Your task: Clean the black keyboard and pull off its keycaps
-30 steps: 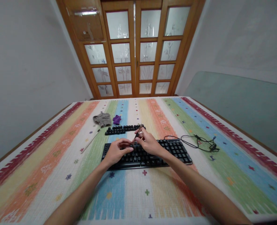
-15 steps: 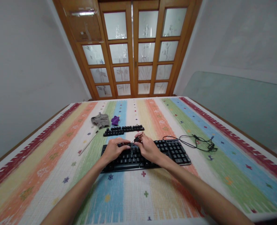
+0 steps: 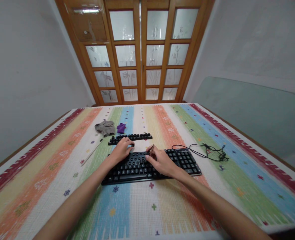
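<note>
A black keyboard (image 3: 187, 162) lies on the striped tablecloth in front of me. My left hand (image 3: 120, 150) is past the keyboard's far edge, its fingers pinched on a small black keycap (image 3: 132, 145), just short of a row of loose black keycaps (image 3: 137, 136). My right hand (image 3: 161, 161) rests over the middle of the keyboard, closed on a thin tool (image 3: 151, 148) whose tip points up and away from me.
The keyboard's black cable (image 3: 208, 151) lies coiled to the right. A grey cloth (image 3: 104, 127) and a small purple thing (image 3: 121, 127) sit behind the keycap row. A thin pale stick (image 3: 90, 153) lies to the left. Wooden glazed doors stand beyond the table (image 3: 237, 186).
My hands were together over the keyboard's top edge, with a keycap at the tool's tip. My left hand has since moved forward toward the loose keycap row, and my right hand has dropped back onto the keyboard.
</note>
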`<state>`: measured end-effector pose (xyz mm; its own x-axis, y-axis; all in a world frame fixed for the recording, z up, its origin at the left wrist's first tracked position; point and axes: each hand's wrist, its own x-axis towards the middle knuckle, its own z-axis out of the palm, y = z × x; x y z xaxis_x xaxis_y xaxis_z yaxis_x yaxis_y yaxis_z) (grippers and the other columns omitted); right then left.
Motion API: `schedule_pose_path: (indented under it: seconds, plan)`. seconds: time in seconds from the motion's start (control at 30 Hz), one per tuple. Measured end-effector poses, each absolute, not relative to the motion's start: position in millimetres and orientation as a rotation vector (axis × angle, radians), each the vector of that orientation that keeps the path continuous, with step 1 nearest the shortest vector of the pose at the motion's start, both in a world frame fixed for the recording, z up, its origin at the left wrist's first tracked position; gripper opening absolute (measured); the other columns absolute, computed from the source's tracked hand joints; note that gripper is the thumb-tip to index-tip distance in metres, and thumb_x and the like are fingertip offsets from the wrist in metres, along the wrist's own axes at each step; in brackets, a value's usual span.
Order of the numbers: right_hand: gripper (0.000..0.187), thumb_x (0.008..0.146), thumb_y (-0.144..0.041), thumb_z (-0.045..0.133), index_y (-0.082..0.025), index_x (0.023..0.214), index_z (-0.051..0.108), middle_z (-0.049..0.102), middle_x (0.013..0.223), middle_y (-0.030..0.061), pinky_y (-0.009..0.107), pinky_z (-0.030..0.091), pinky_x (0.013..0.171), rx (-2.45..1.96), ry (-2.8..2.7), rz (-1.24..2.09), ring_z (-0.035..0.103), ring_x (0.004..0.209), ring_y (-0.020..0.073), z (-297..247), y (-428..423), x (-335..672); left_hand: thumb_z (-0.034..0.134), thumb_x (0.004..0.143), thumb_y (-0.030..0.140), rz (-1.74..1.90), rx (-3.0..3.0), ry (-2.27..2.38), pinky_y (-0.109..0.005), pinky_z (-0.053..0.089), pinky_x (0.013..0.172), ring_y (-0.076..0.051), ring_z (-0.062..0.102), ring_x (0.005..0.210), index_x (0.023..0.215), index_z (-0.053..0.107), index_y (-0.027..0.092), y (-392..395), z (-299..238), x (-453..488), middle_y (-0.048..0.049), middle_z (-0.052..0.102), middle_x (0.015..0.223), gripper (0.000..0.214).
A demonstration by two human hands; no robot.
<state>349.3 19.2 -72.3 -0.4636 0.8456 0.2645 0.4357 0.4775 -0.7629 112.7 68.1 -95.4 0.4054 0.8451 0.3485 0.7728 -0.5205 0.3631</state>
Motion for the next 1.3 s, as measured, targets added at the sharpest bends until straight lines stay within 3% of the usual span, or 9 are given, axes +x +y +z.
schedule_pose_path:
  seconds: [0.83, 1.0, 1.3]
  plan:
    - [0.006, 0.089, -0.016, 0.053, -0.015, 0.091, 0.059, 0.065, 0.079, 0.0047, 0.028, 0.041, 0.071, -1.072, -2.341, 0.782, 0.058, 0.071, 0.0165, -60.8, 15.0, 331.1, 0.059, 0.084, 0.02, 0.558, 2.637, 1.553, -0.038, 0.046, 0.088, -0.024, 0.054, 0.094, 0.094, 0.072, 0.018, 104.5, -104.5, 108.5, -0.0081, 0.06, 0.093, 0.016]
    - [0.015, 0.095, -0.031, 0.053, -0.017, 0.093, 0.058, 0.064, 0.076, 0.0028, 0.026, 0.038, 0.066, -1.051, -2.318, 0.768, 0.058, 0.07, 0.0159, -51.5, 20.7, 326.8, 0.057, 0.086, 0.021, 0.487, 2.668, 1.581, -0.038, 0.046, 0.088, -0.024, 0.053, 0.095, 0.098, 0.072, 0.015, 104.6, -102.7, 107.8, -0.0098, 0.06, 0.096, 0.019]
    - [0.023, 0.099, -0.024, 0.045, -0.017, 0.078, 0.051, 0.062, 0.068, 0.0028, 0.027, 0.035, 0.066, -1.142, -2.256, 0.749, 0.06, 0.068, 0.0168, -59.3, 44.0, 324.6, 0.056, 0.086, 0.018, 0.471, 2.755, 1.56, -0.038, 0.047, 0.087, -0.024, 0.053, 0.095, 0.093, 0.072, 0.014, 104.2, -100.9, 109.0, -0.01, 0.057, 0.094, 0.018]
